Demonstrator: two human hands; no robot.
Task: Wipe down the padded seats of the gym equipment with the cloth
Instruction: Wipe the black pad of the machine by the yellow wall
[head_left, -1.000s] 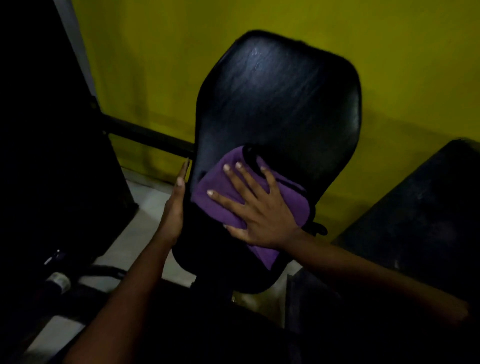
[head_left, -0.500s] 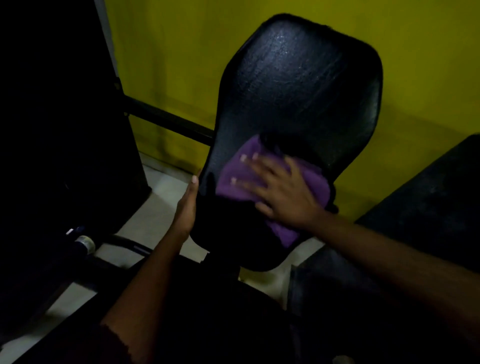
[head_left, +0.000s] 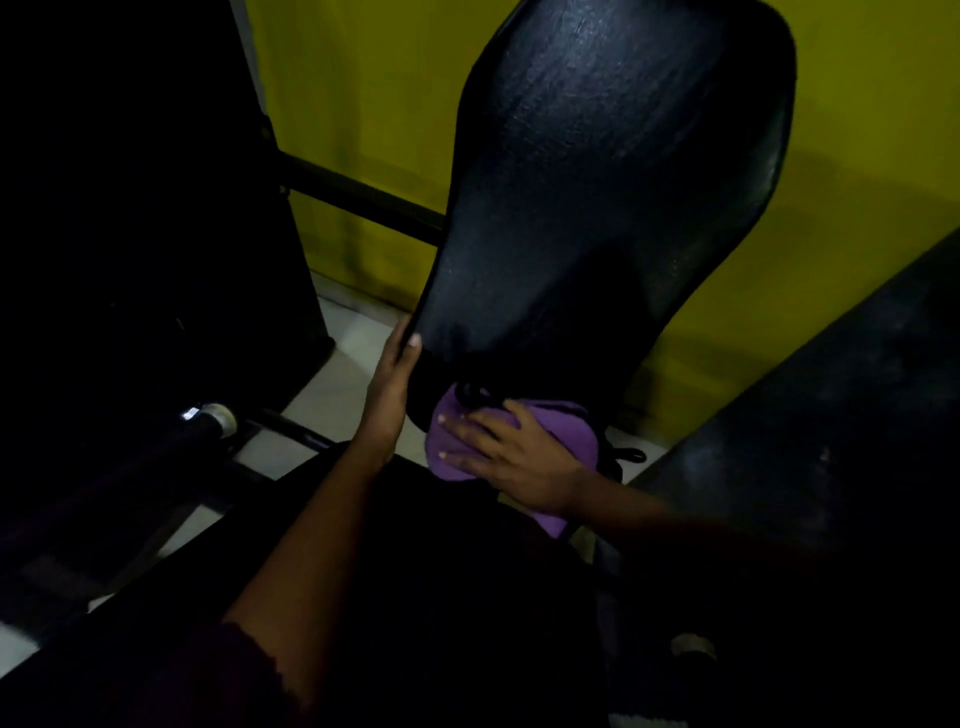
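Two hands, left (head_left: 390, 395), right (head_left: 519, 462), one purple cloth (head_left: 569, 431) on one padded seat (head_left: 597, 182)

The left grip (head_left: 392, 384) is held edge-on, fingers straight and together, arm stretched forward. The right grip (head_left: 519, 460) is laid flat, palm down, fingers spread.

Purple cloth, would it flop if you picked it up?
Probably floppy: the purple cloth bends and bunches under the right hand. Likely light too, since that open hand alone presses it against the black pad.
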